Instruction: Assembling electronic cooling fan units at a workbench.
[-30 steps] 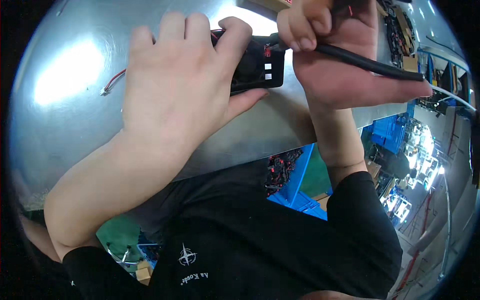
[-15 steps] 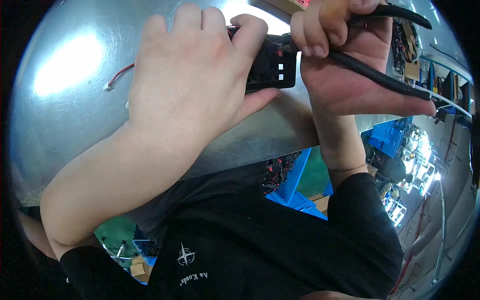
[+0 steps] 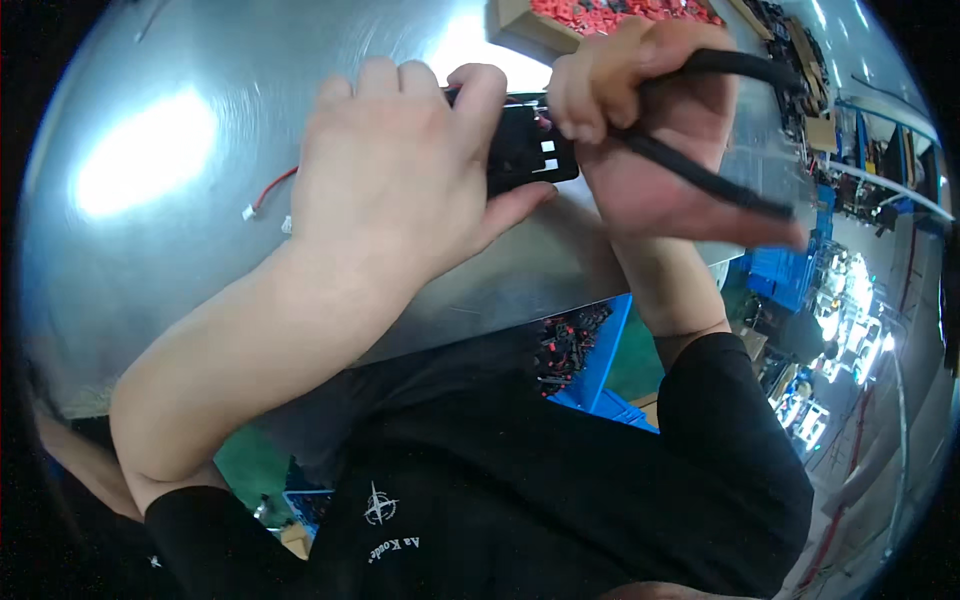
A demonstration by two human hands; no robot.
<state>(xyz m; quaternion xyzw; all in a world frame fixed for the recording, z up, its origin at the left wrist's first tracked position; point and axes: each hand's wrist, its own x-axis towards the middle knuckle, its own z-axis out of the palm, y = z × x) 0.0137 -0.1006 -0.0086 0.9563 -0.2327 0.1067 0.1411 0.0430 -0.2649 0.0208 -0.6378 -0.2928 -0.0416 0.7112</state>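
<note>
My left hand (image 3: 385, 155) is closed over a flat black case (image 3: 517, 150) on the metal table, its thumb along the near edge. Two white squares show at the case's right end. A red and black wire (image 3: 272, 186) with a small white plug comes out to the left from under this hand, and a second white plug sits beside the wrist. My right hand (image 3: 640, 130), palm up, has its fingers curled round a pair of pliers (image 3: 700, 175) with two spread black handles. The jaws are hidden behind the fingers, close to the case's right end.
A cardboard box (image 3: 530, 28) of red parts stands beyond my right hand on the metal table (image 3: 490, 285). Below the table's near edge is a blue bin (image 3: 606, 350) with black and red parts. Blue crates (image 3: 780, 275) stand farther right. Another person's arm (image 3: 85, 465) shows at lower left.
Both hands, with the case and pliers, appear slightly lower; the right hand sits farther left and is smeared by motion. The view has shifted, showing more of the box of red parts.
</note>
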